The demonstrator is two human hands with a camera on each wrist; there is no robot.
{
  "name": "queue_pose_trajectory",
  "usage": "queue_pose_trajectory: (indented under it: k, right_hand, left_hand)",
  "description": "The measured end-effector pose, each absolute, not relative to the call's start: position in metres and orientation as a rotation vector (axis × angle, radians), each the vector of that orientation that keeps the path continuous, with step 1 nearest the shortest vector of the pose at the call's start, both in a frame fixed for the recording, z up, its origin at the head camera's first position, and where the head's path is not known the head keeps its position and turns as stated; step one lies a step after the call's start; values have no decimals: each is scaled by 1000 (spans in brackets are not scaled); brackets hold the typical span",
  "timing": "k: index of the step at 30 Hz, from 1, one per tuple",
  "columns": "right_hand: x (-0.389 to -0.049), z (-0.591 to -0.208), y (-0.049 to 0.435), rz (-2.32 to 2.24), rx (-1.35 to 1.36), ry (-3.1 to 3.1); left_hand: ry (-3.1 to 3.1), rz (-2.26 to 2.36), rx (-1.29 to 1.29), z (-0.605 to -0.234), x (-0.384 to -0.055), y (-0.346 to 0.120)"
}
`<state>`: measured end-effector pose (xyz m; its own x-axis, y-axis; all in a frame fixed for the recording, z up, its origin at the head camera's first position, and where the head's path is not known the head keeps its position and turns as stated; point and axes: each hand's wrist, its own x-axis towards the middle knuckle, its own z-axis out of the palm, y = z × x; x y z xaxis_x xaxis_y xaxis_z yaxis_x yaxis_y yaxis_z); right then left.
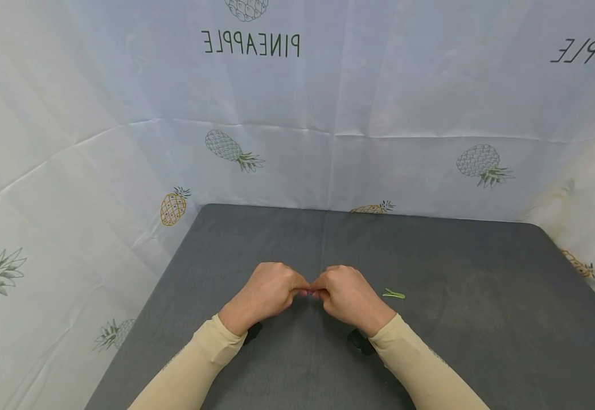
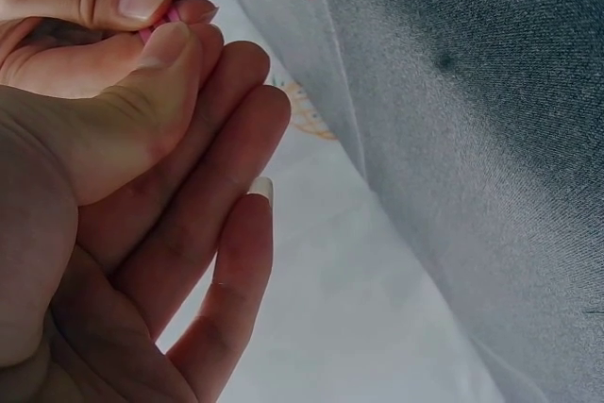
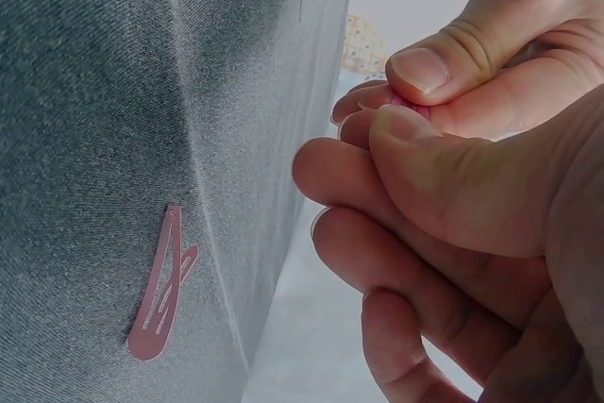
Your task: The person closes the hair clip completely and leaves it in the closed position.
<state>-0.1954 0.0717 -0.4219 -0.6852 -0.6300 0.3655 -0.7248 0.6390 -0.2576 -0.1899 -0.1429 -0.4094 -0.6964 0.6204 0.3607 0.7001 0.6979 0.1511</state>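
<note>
Both hands meet over the middle of the table, pinching a small slim pink item [image 3: 421, 109] between thumbs and index fingers. Most of that item is hidden by the fingertips, so its kind does not show. My left hand [image 1: 270, 290] grips it from one side, my right hand [image 1: 349, 297] from the other, and the thumb tips nearly touch. In the wrist views the other fingers curl loosely below. An open snap hair clip [image 1: 393, 294] lies just right of the right hand; it looks green in the head view and pink [image 3: 151, 335] in the right wrist view.
The dark grey cloth-covered table [image 1: 461, 273] has a crease down its middle. A white curtain [image 1: 307, 171] with pineapple prints hangs behind it and at both sides. Dark wrist devices [image 1: 361, 342] sit beneath the sleeves.
</note>
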Motion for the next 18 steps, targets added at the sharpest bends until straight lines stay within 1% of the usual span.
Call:
queue_pose_trajectory:
  k: [18]
  right_hand:
    - [-195, -422, 72, 571, 1122, -2604]
  left_hand:
    - [-2611, -386, -1058, -410, -190, -143]
